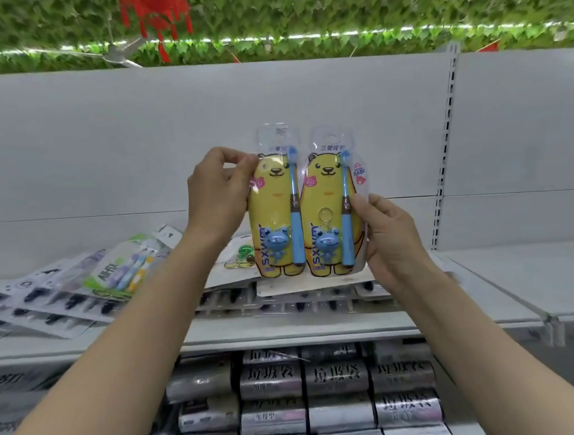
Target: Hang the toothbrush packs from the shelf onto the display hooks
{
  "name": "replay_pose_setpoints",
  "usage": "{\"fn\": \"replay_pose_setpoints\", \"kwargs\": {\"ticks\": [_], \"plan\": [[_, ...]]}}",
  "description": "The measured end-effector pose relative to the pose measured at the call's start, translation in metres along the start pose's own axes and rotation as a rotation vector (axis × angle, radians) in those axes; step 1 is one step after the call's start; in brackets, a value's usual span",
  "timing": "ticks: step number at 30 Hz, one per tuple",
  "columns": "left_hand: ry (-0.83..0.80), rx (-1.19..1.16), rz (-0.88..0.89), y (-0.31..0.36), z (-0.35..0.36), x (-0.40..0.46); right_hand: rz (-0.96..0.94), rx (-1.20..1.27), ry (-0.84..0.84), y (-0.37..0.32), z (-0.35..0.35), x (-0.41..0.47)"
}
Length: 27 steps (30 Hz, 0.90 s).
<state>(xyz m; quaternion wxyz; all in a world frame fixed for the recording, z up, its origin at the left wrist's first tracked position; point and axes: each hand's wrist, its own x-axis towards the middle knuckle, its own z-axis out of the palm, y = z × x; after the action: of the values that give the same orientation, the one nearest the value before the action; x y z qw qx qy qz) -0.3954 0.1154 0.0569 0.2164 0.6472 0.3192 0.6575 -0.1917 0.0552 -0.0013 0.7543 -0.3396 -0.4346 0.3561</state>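
left hand pinches left bear pack, right hand grips right bear pack; both upright, yellow bear card, blue toothbrush, blue charm.

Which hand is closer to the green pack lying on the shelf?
Left. The left hand is up and to the right of the green pack; the right hand is farther right, beyond both yellow bear packs.

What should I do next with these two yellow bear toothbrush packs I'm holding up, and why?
Probably raise them toward a hook, one at a time. Your left hand pinches the left pack by its upper edge and your right hand grips the right pack by its side; both stand upright with hang holes on top. No display hook shows on the back panel, so look for one first.
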Motion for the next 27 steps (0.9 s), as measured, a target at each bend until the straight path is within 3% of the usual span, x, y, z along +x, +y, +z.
{"fn": "replay_pose_setpoints", "kwargs": {"ticks": [13,19,22,27], "plan": [[0.096,0.103,-0.257,0.018,-0.088,-0.131,0.298,0.005,-0.151,0.030,0.038,-0.123],[0.222,0.149,-0.325,0.009,-0.191,-0.165,0.424,0.028,-0.270,0.068,0.129,-0.183],[0.266,0.039,-0.412,0.000,-0.253,-0.180,0.452,0.034,-0.300,0.086,0.186,-0.208],[0.106,-0.202,-0.640,-0.021,-0.369,-0.207,0.489,0.102,-0.268,0.124,0.300,-0.251]]}}
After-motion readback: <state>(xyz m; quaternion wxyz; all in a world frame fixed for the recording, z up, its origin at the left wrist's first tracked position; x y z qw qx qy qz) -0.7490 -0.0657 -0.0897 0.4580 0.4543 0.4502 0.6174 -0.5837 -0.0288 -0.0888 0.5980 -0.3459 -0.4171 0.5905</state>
